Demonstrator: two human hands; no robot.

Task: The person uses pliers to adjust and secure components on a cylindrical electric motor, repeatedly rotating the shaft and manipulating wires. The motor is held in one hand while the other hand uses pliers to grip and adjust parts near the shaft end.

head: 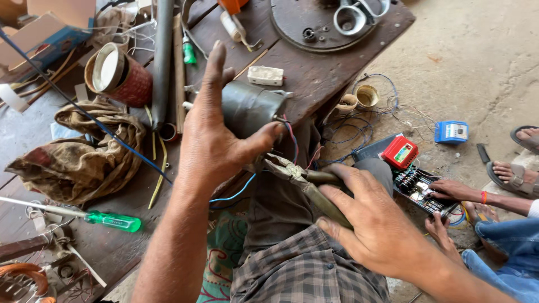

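Here, pliers (306, 185) beside grey canister (250, 106)

Left hand (216, 143) raised at centre frame, back toward the camera, forearm running down to 7 o'clock. Index finger stretched straight up toward 12 o'clock, other fingers (227, 74) bunched behind it, thumb jutting out toward 3 o'clock and pressed against a grey cylinder. Right hand (370, 224) low at 4 o'clock, forearm entering from the lower right corner, palm down. Fingers curled loosely around plier handles, index laid along the top toward 9 o'clock, thumb tucked beneath. Both wrists bare, hands close together.
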